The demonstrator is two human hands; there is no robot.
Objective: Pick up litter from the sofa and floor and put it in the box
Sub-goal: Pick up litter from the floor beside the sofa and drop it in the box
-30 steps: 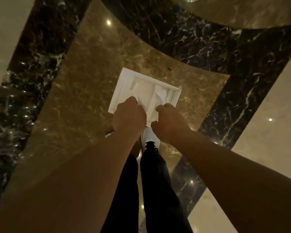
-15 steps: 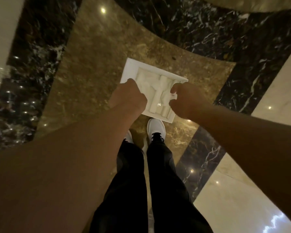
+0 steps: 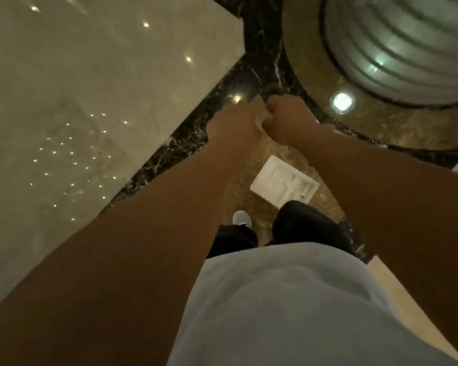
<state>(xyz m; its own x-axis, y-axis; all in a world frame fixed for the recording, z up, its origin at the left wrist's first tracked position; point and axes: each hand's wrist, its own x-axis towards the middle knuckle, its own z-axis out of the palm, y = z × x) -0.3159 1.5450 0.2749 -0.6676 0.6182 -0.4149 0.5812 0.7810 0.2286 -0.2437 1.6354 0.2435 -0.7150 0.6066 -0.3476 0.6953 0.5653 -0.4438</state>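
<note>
The white box (image 3: 259, 182) lies on the brown marble floor just ahead of my feet, with pale crumpled litter (image 3: 292, 184) inside it. Both hands are raised well above and beyond the box, close together. My left hand (image 3: 234, 122) shows only its blurred back, fingers curled under. My right hand (image 3: 286, 120) is a fist next to it. I see nothing held in either hand. My right knee hides the box's near corner.
A large round ribbed silvery column base (image 3: 407, 48) stands at the upper right, ringed by brown marble with a round floor light (image 3: 342, 101). A black marble band (image 3: 196, 133) runs diagonally; glossy beige floor (image 3: 77, 101) lies left. My white shoe (image 3: 241, 217) is below.
Both hands have lifted away from the box and come together higher up. The view has swung, so the box now sits lower in frame and the column base has come into sight.
</note>
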